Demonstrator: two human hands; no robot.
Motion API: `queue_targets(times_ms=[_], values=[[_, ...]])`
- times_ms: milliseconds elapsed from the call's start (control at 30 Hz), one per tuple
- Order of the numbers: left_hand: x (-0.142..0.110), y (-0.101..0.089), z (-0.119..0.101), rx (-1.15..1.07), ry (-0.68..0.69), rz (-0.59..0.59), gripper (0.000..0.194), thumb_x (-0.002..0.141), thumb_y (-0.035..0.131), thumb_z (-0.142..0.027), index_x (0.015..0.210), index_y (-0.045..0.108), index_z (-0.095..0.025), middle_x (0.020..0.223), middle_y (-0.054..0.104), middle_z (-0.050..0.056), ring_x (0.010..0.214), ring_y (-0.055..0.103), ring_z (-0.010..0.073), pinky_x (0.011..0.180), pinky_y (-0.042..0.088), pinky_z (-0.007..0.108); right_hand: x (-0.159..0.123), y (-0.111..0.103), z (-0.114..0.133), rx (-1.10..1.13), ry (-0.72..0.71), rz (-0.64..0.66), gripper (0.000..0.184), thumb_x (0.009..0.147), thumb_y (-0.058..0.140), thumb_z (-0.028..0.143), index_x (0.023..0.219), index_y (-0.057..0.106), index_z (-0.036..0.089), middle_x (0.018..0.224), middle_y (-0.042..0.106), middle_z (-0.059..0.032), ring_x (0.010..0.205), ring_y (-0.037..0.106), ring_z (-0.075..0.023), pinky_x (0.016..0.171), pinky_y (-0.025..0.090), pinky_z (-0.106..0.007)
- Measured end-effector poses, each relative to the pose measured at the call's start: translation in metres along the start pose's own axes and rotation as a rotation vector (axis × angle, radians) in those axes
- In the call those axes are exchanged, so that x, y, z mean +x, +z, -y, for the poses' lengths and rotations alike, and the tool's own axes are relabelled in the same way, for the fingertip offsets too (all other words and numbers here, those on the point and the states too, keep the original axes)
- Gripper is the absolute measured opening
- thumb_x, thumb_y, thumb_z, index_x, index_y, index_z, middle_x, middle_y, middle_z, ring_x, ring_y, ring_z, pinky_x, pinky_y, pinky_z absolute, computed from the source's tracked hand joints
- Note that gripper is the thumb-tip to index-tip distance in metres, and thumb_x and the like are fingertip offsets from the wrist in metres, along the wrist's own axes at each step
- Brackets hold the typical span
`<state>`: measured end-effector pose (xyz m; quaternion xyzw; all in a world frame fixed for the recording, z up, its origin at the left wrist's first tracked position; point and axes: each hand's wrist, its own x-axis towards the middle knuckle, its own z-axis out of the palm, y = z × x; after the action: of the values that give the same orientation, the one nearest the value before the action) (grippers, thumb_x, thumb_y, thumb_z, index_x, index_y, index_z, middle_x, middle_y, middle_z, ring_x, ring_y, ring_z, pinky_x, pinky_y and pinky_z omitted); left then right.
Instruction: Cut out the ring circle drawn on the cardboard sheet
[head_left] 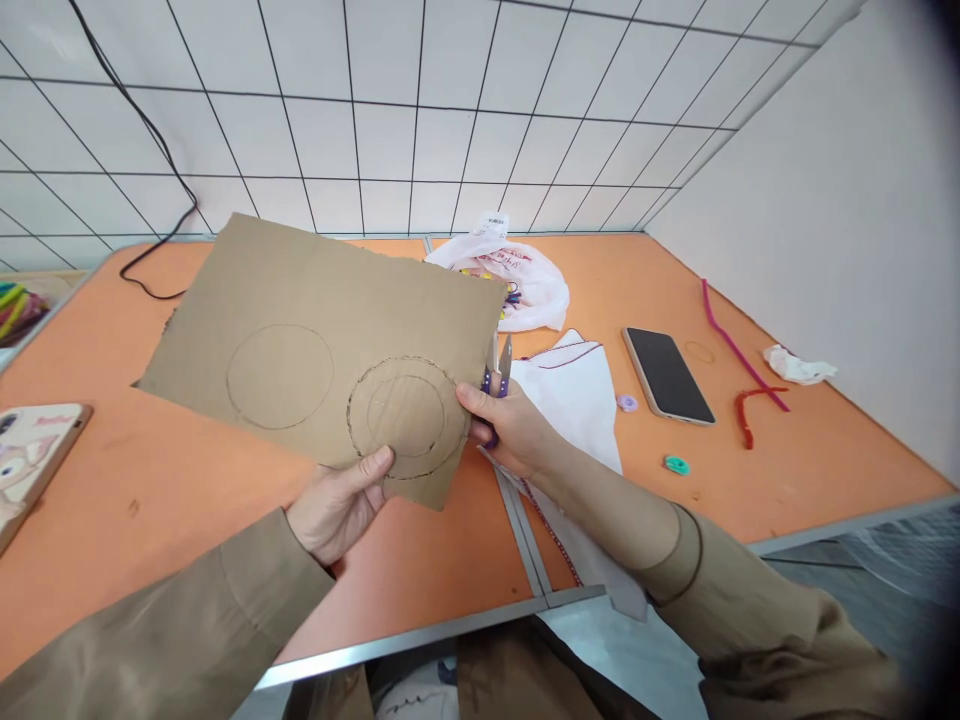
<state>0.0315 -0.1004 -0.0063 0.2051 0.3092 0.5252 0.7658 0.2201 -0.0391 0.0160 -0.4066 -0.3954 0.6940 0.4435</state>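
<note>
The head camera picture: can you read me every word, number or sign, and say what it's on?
No text is clear enough to read.
White plastic bag: red lettering, too blurred.
White tag by the bag: print too small.
Phone case at left: pink lettering, too blurred.
Light cloth at the bottom edge: dark marks, maybe writing, unreadable.
Cardboard: drawn circles, no words I can see.

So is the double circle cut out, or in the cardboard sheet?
In: the cardboard sheet continues past the dark outer outline of the double circle, above and to its left.
</note>
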Motion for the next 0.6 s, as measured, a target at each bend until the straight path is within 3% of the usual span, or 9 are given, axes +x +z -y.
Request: queue_targets(times_ms=[167, 400, 600], values=[[-0.0005, -0.0012, -0.0009, 0.023, -0.032, -0.018, 0.068, 0.081, 0.073, -0.018, 0.143, 0.047, -0.029, 0.134, 0.063, 0.007, 0.121, 0.060, 0.0264, 0.097, 0.055, 0.037, 0.0005, 0.0004, -0.0004, 0.024, 0.014, 0.013, 0.048, 0.060, 0.081, 0.051, 0.061, 0.047, 0.018, 0.048, 0.042, 0.0083, 0.039, 0.029, -0.0029, 0.039, 0.017, -0.022], [0.0011, 0.0011, -0.0015, 0.128, 0.053, -0.029, 0.071, 0.078, 0.076, -0.021, 0.143, 0.048, -0.029, 0.133, 0.064, 0.008, 0.129, 0.054, 0.0293, 0.105, 0.048, 0.044, 0.0032, -0.0048, -0.0078, -0.002, 0.037, -0.010, 0.046, 0.061, 0.080, 0.050, 0.059, 0.047, 0.018, 0.050, 0.043, 0.0072, 0.038, 0.031, -0.0034, 0.040, 0.020, -0.023], [0.0041, -0.0002, -0.0094, 0.250, 0.082, 0.008, 0.071, 0.075, 0.078, -0.022, 0.141, 0.051, -0.027, 0.133, 0.064, 0.008, 0.137, 0.044, 0.0311, 0.110, 0.041, 0.048, 0.0029, -0.0065, -0.0087, -0.002, -0.058, -0.053, 0.042, 0.064, 0.079, 0.049, 0.064, 0.051, 0.018, 0.055, 0.044, 0.0067, 0.040, 0.030, -0.0036, 0.041, 0.021, -0.023]])
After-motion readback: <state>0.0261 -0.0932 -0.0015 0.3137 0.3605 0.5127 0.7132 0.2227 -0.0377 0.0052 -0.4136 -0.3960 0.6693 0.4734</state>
